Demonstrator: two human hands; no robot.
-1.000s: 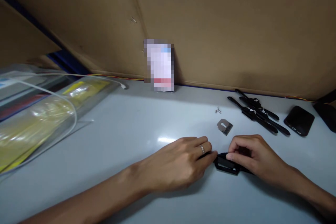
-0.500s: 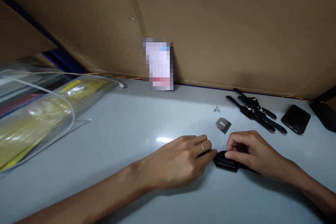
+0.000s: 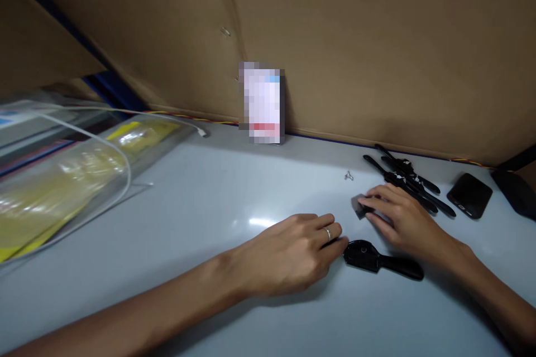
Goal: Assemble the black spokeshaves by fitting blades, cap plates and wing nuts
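A black spokeshave body lies low on the table, one handle pointing right. My left hand, with a ring on one finger, is closed around its left end, hiding that handle. Up and to the right of it, my right hand has its thumb and fingertips closed on the right edge of a flat metal spokeshave blade. The fingers partly cover the blade. Just behind lies a small silver thumbscrew piece.
Several black spokeshaves lie piled at the back right, beside a black phone and another dark object. A blurred-out upright card or screen leans on the cardboard wall. Plastic-wrapped yellow material and a white cable are left.
My right hand has left the spokeshave body and moved up to the blade, taking its edge. The left hand keeps its hold. The view has shifted slightly.
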